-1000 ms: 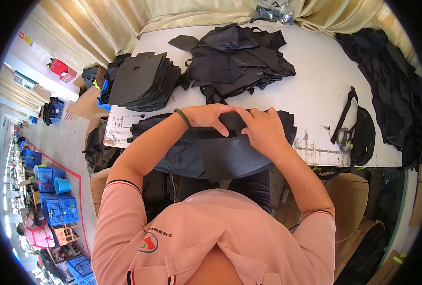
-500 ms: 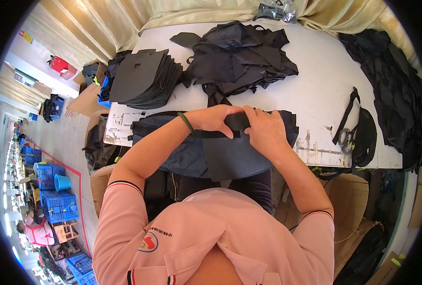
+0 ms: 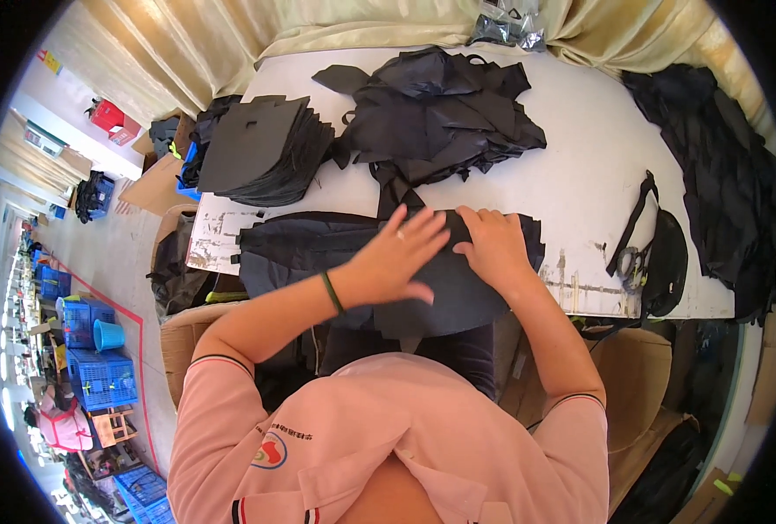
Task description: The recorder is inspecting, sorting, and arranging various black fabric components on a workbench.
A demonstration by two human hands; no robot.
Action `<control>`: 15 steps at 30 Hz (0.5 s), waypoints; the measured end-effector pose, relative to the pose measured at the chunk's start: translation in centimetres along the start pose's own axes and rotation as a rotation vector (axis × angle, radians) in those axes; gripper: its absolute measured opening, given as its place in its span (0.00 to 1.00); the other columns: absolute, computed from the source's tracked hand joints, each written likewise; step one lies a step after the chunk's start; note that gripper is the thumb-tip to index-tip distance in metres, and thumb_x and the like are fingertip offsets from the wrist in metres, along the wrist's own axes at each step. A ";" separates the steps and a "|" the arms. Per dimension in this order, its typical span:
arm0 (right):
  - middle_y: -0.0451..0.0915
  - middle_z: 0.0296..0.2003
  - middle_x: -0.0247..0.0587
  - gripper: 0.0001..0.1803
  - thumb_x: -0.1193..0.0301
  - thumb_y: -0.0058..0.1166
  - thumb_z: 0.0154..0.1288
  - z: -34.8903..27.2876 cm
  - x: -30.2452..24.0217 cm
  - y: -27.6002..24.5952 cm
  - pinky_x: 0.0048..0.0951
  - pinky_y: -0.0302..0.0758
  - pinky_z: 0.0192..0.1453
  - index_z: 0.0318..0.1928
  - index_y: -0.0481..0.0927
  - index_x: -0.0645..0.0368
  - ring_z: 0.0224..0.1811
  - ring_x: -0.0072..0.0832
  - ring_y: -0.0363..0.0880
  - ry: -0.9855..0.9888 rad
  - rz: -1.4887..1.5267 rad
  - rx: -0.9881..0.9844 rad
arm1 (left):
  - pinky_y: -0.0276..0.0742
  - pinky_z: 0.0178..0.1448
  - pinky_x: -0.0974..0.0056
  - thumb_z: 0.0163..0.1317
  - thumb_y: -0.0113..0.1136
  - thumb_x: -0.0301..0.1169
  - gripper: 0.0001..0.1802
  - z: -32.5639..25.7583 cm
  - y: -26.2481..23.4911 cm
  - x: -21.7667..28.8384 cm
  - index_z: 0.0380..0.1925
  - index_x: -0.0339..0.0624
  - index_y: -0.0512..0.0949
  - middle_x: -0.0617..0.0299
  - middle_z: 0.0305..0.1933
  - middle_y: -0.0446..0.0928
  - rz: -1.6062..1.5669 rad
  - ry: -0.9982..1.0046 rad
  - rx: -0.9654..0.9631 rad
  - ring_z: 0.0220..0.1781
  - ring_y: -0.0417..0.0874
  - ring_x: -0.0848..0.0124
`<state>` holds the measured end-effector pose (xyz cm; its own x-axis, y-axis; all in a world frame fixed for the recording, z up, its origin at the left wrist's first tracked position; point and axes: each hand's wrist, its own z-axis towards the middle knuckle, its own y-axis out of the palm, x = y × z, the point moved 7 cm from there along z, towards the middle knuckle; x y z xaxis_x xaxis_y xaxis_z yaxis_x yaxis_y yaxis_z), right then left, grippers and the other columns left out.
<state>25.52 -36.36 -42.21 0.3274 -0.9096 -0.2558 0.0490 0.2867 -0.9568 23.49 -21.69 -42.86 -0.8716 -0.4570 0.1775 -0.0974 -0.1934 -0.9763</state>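
Note:
A stiff black panel (image 3: 444, 297) with a rounded near edge lies over a black fabric piece (image 3: 305, 240) at the table's front edge. My left hand (image 3: 388, 262) is open above the panel's left part, its fingers spread and holding nothing. My right hand (image 3: 497, 249) rests on the panel's upper right part. Its thumb stands apart from the fingers, with black material showing between them. How firmly the fingers press cannot be seen.
On the white table (image 3: 580, 157) lie a stack of black panels (image 3: 252, 148) and a heap of black fabric pieces (image 3: 444, 113). Scissors (image 3: 634, 265) lie beside a black pouch (image 3: 667, 262) at right. More black fabric (image 3: 715, 175) hangs over the right edge. Cardboard boxes (image 3: 637, 375) stand below.
My left hand has let go of the panel's upper edge and moved down and left, its fingers spreading. My right hand has stayed near the upper edge, its thumb lifted away.

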 end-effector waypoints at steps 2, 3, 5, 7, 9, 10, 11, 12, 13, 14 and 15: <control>0.79 0.38 0.42 0.24 0.67 0.68 0.53 0.4 0.6 -0.2 0.42 0.69 0.50 0.51 0.76 0.54 0.44 0.40 0.79 -0.100 0.030 0.145 | 0.43 0.78 0.39 0.54 0.62 0.60 0.53 -1.7 3.5 0.5 0.71 0.36 0.57 0.46 0.76 0.54 0.013 -0.007 -0.070 0.79 0.50 0.50; 0.79 0.38 0.42 0.24 0.67 0.68 0.53 1.2 1.3 0.0 0.42 0.69 0.50 0.51 0.76 0.54 0.44 0.40 0.79 -0.117 0.030 0.148 | 0.42 0.78 0.39 0.55 0.59 0.63 0.54 -2.5 5.0 0.3 0.72 0.36 0.56 0.47 0.77 0.53 -0.006 -0.023 -0.072 0.80 0.48 0.51; 0.77 0.39 0.43 0.23 0.68 0.67 0.53 3.7 3.8 -0.8 0.43 0.71 0.48 0.51 0.77 0.55 0.46 0.42 0.77 -0.060 0.084 0.228 | 0.40 0.78 0.38 0.57 0.55 0.65 0.55 -3.0 5.7 0.4 0.73 0.36 0.55 0.48 0.78 0.51 -0.025 -0.031 -0.067 0.81 0.46 0.52; 0.77 0.43 0.45 0.25 0.69 0.66 0.55 7.5 5.6 -0.5 0.44 0.73 0.51 0.54 0.76 0.56 0.49 0.44 0.76 0.000 0.124 0.166 | 0.38 0.78 0.38 0.58 0.53 0.66 0.54 -3.2 5.6 0.5 0.73 0.36 0.54 0.49 0.78 0.50 -0.041 -0.047 -0.054 0.81 0.45 0.53; 0.76 0.52 0.48 0.25 0.70 0.63 0.59 11.3 6.6 -0.5 0.44 0.71 0.60 0.57 0.74 0.57 0.55 0.46 0.75 -0.020 0.171 0.330 | 0.36 0.78 0.37 0.58 0.55 0.65 0.55 -3.5 5.6 0.4 0.74 0.38 0.52 0.49 0.79 0.49 -0.057 -0.055 -0.044 0.81 0.44 0.52; 0.76 0.52 0.48 0.25 0.70 0.63 0.59 13.2 7.3 0.3 0.44 0.71 0.60 0.57 0.74 0.57 0.55 0.46 0.75 -0.034 0.164 0.341 | 0.37 0.78 0.37 0.58 0.54 0.65 0.54 -3.5 5.7 0.4 0.73 0.37 0.53 0.49 0.79 0.49 -0.066 -0.054 -0.055 0.81 0.44 0.53; 0.75 0.56 0.48 0.25 0.71 0.61 0.60 14.8 8.4 1.2 0.44 0.69 0.64 0.58 0.74 0.57 0.57 0.46 0.74 -0.018 0.090 0.406 | 0.38 0.78 0.37 0.59 0.54 0.65 0.54 -3.3 5.7 0.6 0.73 0.36 0.53 0.50 0.79 0.49 -0.076 -0.045 -0.065 0.81 0.44 0.54; 0.73 0.60 0.49 0.25 0.72 0.59 0.61 16.0 9.8 2.1 0.45 0.66 0.68 0.60 0.73 0.57 0.60 0.47 0.73 0.003 0.014 0.473 | 0.37 0.78 0.38 0.59 0.55 0.64 0.53 -2.9 5.7 0.8 0.73 0.37 0.53 0.50 0.79 0.49 -0.094 -0.037 -0.073 0.81 0.44 0.54; 0.76 0.58 0.46 0.26 0.74 0.58 0.61 17.0 11.8 3.7 0.47 0.64 0.70 0.61 0.72 0.55 0.62 0.45 0.72 0.051 -0.026 0.451 | 0.37 0.78 0.38 0.59 0.55 0.64 0.53 -2.4 5.7 1.1 0.73 0.37 0.53 0.50 0.79 0.49 -0.085 -0.020 -0.060 0.81 0.44 0.54; 0.79 0.53 0.43 0.23 0.74 0.58 0.61 18.4 11.3 4.4 0.49 0.65 0.68 0.57 0.76 0.53 0.60 0.43 0.74 0.095 -0.040 0.308 | 0.38 0.78 0.38 0.59 0.55 0.64 0.53 -2.8 5.8 1.0 0.73 0.39 0.53 0.49 0.79 0.49 -0.117 -0.030 -0.057 0.81 0.44 0.54; 0.82 0.48 0.41 0.19 0.74 0.58 0.60 19.3 11.1 5.2 0.51 0.65 0.66 0.54 0.79 0.52 0.58 0.42 0.75 0.143 -0.057 0.164 | 0.38 0.79 0.39 0.59 0.55 0.63 0.52 -3.0 5.8 0.7 0.74 0.40 0.53 0.49 0.79 0.49 -0.152 -0.036 -0.056 0.81 0.45 0.54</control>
<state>47.62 -39.16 -47.36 0.1834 -0.9558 -0.2296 0.2207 0.2677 -0.9379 20.89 -20.55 -48.78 -0.8269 -0.4575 0.3270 -0.2542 -0.2146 -0.9431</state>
